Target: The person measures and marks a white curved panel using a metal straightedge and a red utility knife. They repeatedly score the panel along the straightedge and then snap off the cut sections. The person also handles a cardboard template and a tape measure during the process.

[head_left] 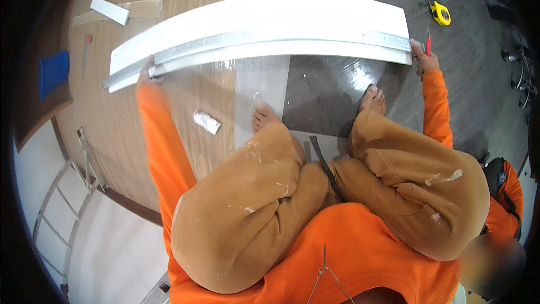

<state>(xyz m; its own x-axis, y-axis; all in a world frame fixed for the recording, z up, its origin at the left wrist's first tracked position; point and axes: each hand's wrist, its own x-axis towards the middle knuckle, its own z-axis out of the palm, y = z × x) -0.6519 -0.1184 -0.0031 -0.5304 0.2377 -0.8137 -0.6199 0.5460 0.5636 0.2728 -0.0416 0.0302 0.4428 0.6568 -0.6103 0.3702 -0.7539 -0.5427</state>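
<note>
A long white board (264, 19) is held at both ends on the floor (337, 84).

The left end is gripped by the left hand (147, 73), fingers closed on the edge beside a metal strip (270, 38). The right end is steadied by the right hand (422, 59), in which a red pencil (428, 42) is also held. A yellow tape measure (440, 13) lies near that end.

Floor (169, 112) was light wood-look on the left, dark glossy on the right, w/ a pale strip (261, 84) between. On it lay a long white board (264, 19) w/ a metal rail (253, 38), a crumpled white scrap (206, 121), a small white offcut (109, 10), a blue cloth (54, 71) and a yellow tape measure (440, 13). Two bare feet (264, 117) rested near the board.
</note>
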